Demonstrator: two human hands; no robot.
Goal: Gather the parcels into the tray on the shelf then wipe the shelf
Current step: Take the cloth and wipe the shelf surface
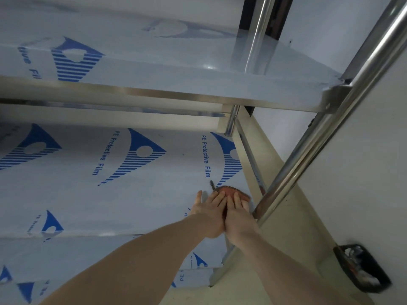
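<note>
A small reddish-brown cloth (229, 191) lies flat near the right edge of the lower shelf (110, 194), which is covered in white film with blue print. My left hand (211, 208) and my right hand (237, 211) lie side by side with straight fingers pressing down on the cloth. Most of the cloth is hidden under my fingers. A thin dark loop (211, 185) sticks out from the cloth's far left corner. No parcels show on either shelf.
An upper shelf (176, 69) with the same film runs above. Shiny steel posts (319, 150) (257, 34) stand at the right. A black tray (363, 267) holding some items sits on the floor at lower right. A white wall is at the right.
</note>
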